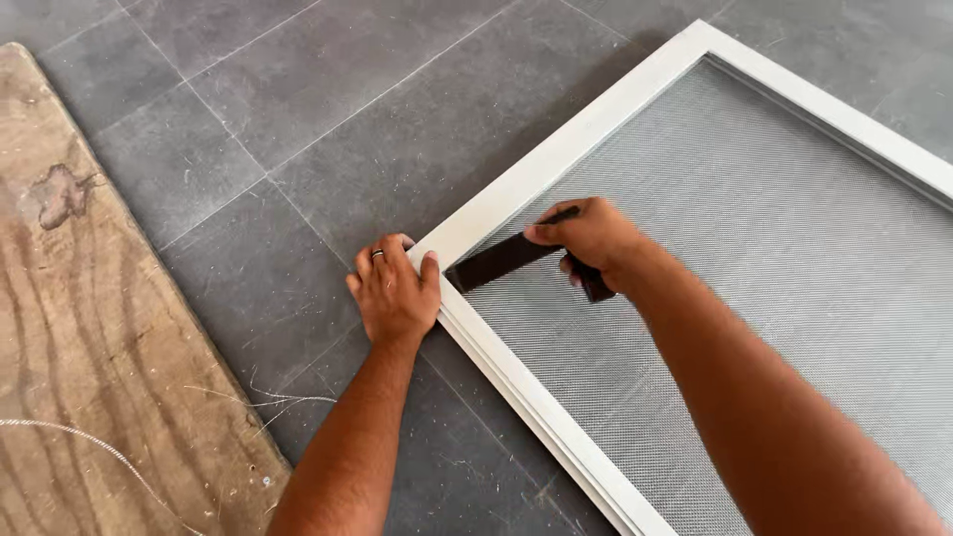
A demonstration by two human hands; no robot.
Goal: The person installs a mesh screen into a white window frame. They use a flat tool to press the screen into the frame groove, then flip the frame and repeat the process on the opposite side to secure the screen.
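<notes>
The left hand [395,290] rests on the corner of the white screen frame [556,164], fingers curled over the outer edge, thumb up against the rail; a ring sits on one finger. It presses rather than grips. The right hand [588,238] is closed around a dark flat tool [501,261], whose tip meets the frame's inner edge at that corner, over the grey mesh [754,278]. The frame lies flat on the grey tiled floor [298,109]. A worn plywood board [89,347] lies well apart at left.
</notes>
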